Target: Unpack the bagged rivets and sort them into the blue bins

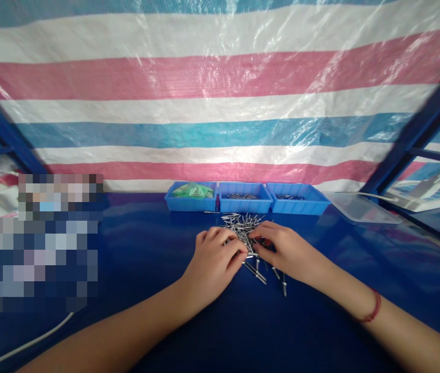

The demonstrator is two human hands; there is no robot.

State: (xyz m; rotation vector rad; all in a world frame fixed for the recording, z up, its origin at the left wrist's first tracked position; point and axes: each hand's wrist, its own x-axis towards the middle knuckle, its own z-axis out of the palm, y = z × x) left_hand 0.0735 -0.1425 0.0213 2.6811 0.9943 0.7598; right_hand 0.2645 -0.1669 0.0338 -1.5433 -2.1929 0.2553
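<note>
A loose pile of silvery blind rivets lies on the blue tabletop, with several strays fanned out toward me. My left hand rests at the pile's left side, its thumb and index finger pinched together on a rivet at the near edge. The other fingers of that hand curl over the rivets. From the right, my right hand reaches into the heap; its thumb and index finger are apart, with rivets beside the tips. Something reddish shows under its palm, too hidden to name.
Behind the pile stand three blue bins: one with green packets, a middle bin and a right bin, both holding small metal pieces. A clear plastic lid lies to the right. A white cable crosses the left front. Pixelated areas cover the left.
</note>
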